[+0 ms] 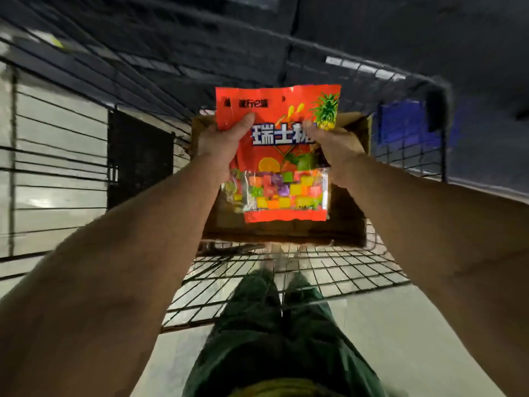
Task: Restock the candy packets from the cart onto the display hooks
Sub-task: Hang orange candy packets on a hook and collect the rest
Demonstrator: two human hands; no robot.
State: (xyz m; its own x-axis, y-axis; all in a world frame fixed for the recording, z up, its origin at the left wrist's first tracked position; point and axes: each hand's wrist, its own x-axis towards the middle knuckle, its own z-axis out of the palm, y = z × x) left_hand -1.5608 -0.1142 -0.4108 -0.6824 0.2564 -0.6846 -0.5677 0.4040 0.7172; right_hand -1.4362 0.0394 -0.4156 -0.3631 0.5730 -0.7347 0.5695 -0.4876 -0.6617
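An orange-red candy packet [279,156] with fruit pictures and a clear window of coloured cubes is held upright in front of me. My left hand [221,137] grips its left edge, thumb on the front near the top. My right hand [329,147] grips its right edge. The packet hangs above an open cardboard box [347,213] that stands in the wire cart [286,276]. What the box holds is hidden behind the packet. No display hooks can be made out.
The cart's wire walls [86,156] rise on the left and far side, with a blue panel [400,130] at the right. My legs in dark green trousers [274,325] stand behind the cart's mesh floor on pale flooring. The surroundings are dark and blurred.
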